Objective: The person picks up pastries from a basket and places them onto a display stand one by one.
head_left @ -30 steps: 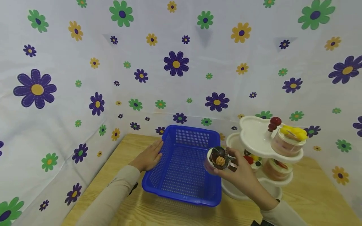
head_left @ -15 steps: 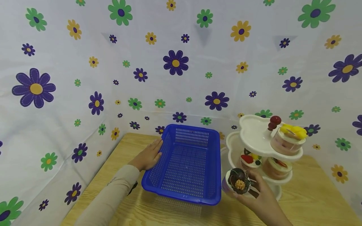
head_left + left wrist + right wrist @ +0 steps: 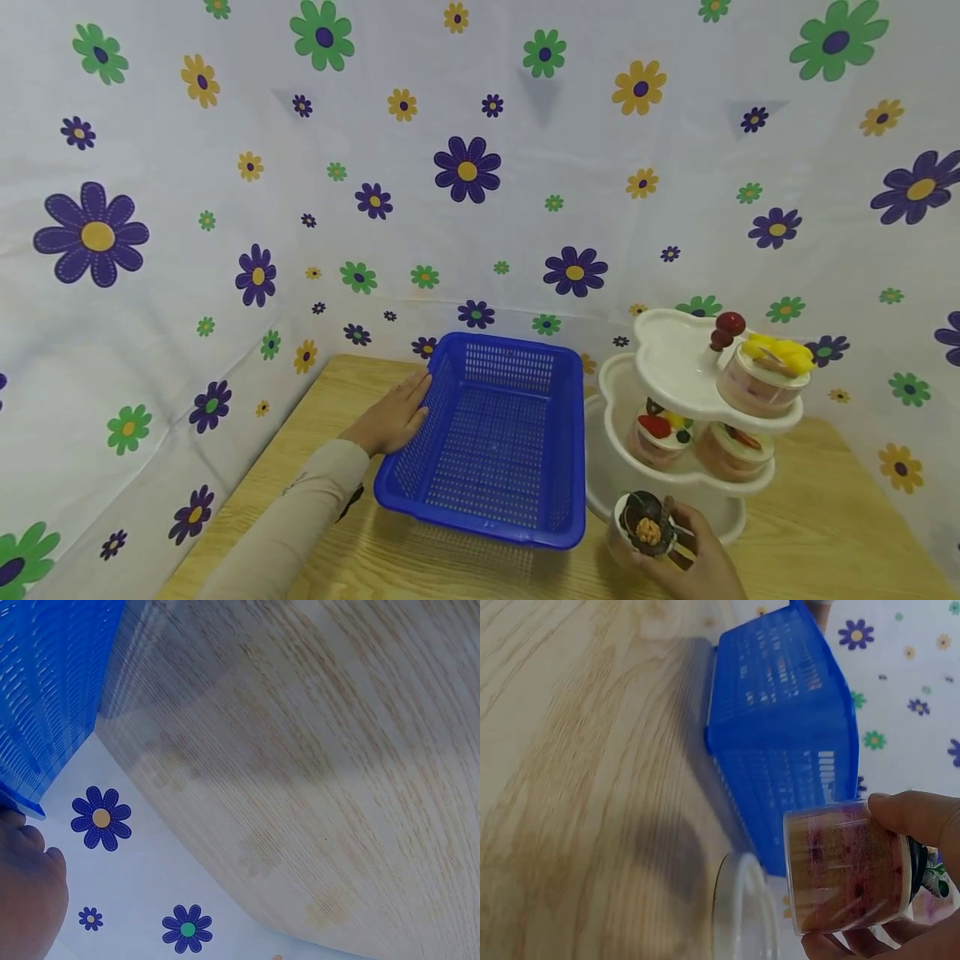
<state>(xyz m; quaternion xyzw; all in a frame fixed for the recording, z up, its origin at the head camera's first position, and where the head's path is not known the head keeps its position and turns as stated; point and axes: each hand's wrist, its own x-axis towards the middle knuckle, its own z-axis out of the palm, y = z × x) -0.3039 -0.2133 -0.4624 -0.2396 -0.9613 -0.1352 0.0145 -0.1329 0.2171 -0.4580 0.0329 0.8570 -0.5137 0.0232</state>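
My right hand (image 3: 701, 552) holds a small clear cake cup (image 3: 628, 546) topped with dark chocolate pieces and a walnut. In the right wrist view, thumb and fingers grip the cup (image 3: 847, 870) near its top, and its layered pink-brown side shows. The cup is in front of the bottom tier of a white three-tier stand (image 3: 671, 367), right of the blue basket's near corner. My left hand (image 3: 392, 415) rests with straight fingers against the left rim of the blue plastic basket (image 3: 487, 529). In the left wrist view that hand (image 3: 30, 881) is partly cut off beside the basket's wall.
On the stand's top tier sits a cake cup with yellow fruit (image 3: 765, 379), near a red knob (image 3: 727, 329). The middle tier bears a mixed-fruit cup (image 3: 658, 442) and another cake cup (image 3: 735, 458). A flowered white cloth (image 3: 420, 233) hangs behind the wooden table (image 3: 840, 533).
My right hand has carried the walnut-topped cake cup from over the basket's right side rightward and nearer to me, to the front of the stand. The left hand has stayed at the basket's rim.
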